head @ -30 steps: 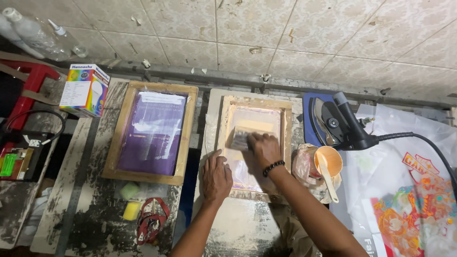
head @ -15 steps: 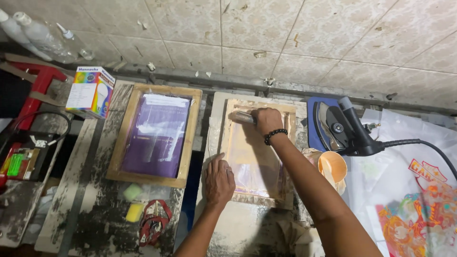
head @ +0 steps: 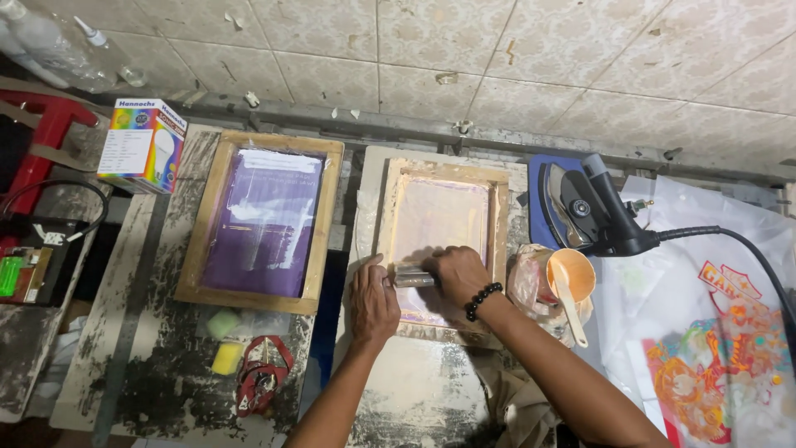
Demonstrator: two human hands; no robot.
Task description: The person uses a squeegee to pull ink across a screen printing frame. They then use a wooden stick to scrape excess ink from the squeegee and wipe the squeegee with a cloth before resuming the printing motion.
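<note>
Right hand (head: 458,274) and squeegee (head: 412,278) back nearer

The screen-printing frame (head: 444,249) is bare, paint-stained wood with a matt pale mesh; the squeegee (head: 412,278) looks like dull metal. The table (head: 141,365) is rough and flaking. The second frame's (head: 261,220) purple mesh shines glossy.

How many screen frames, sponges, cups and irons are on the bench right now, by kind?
Screen frames: 2, a purple one and a pale one under the left hand and right hand
Sponges: 2, green and yellow
Cups: 1, orange
Irons: 1
Total: 6
</note>
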